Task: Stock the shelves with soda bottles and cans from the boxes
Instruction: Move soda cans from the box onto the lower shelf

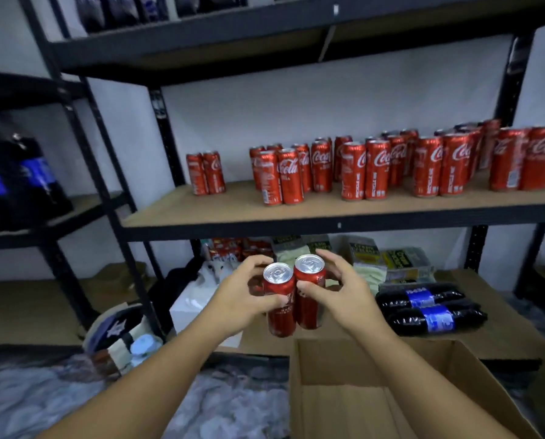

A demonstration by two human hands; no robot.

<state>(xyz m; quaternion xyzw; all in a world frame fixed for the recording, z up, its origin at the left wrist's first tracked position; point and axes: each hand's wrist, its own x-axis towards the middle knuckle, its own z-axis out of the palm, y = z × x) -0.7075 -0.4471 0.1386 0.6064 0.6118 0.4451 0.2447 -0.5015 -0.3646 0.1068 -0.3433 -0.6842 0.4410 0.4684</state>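
Here, a person's left hand (242, 299) curls round one slim red aluminium soda can (279, 308), while the right hand (344, 296) wraps thumb and fingers round a second red can (309, 299). The pair are upright and touching. They are held above an open brown cardboard box (375, 359), below the black-framed wooden shelf (233, 213) where rows of matching red cans (369, 169) stand. Dark blue-labelled plastic bottles (429, 312) lie on the lower board at right.

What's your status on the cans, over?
Left hand and right hand grip two red cans, upright, side by side. Held above the open box, below the can shelf. Shelf front bare, nothing in the way.
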